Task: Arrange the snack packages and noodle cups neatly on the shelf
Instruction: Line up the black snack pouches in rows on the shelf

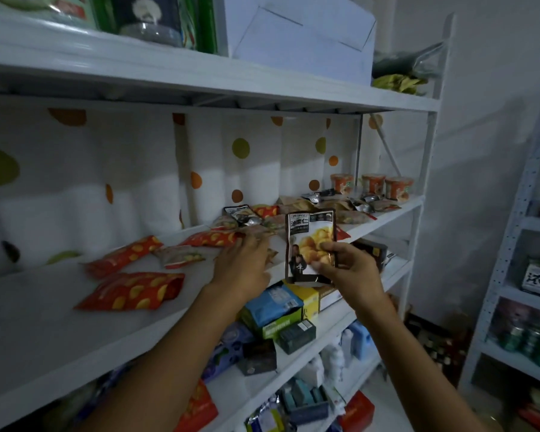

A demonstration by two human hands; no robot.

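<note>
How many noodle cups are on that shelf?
3. They stand in a row at the far right end of the shelf: left cup, middle cup, right cup. None seems hidden.

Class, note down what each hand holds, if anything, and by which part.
The right hand pinches the black snack pouch at its lower right edge. The left hand holds nothing.

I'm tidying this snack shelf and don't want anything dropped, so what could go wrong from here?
The right hand pinches the dark pouch only near its lower edge, out in front of the shelf; it might slip onto the boxes below. The left hand rests on loose packets; a sweep could push some off the front edge. The noodle cups stand at the far end; reaching that far over the packets may tip them.
</note>
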